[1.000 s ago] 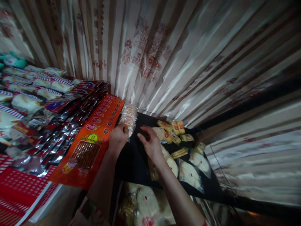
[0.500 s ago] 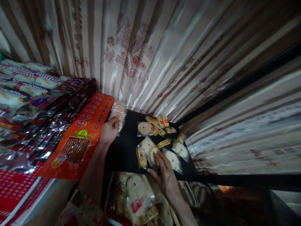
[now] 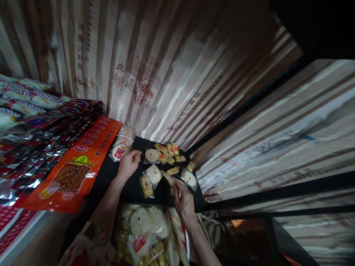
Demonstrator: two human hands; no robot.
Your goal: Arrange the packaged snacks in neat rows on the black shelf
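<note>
My left hand (image 3: 129, 165) is over the black shelf (image 3: 107, 181), its fingers curled together with nothing visible in them. Just beside it stands an overlapping row of wrapped round flat cakes (image 3: 122, 145), the front one with a red label. My right hand (image 3: 183, 199) pinches a wrapped flat cake (image 3: 168, 178), tilted up on edge above the shelf. Around it lie more wrapped round cakes, one to the left (image 3: 154, 174) and one to the right (image 3: 189, 178). A yellow wrapped piece (image 3: 146, 186) lies near the shelf's front.
Small yellow packets (image 3: 169, 150) are scattered toward the back. Below the shelf, a container holds a clear bag of round cakes (image 3: 146, 225) and yellow packets. At left are an orange snack bag (image 3: 73, 166) and stacked dark packets (image 3: 50, 136). Printed pleated sheeting (image 3: 155, 74) hangs behind.
My left hand has come away from the row of cakes, uncovering its front one. My right hand has picked up a flat cake from the shelf and tilted it. The view has shifted right.
</note>
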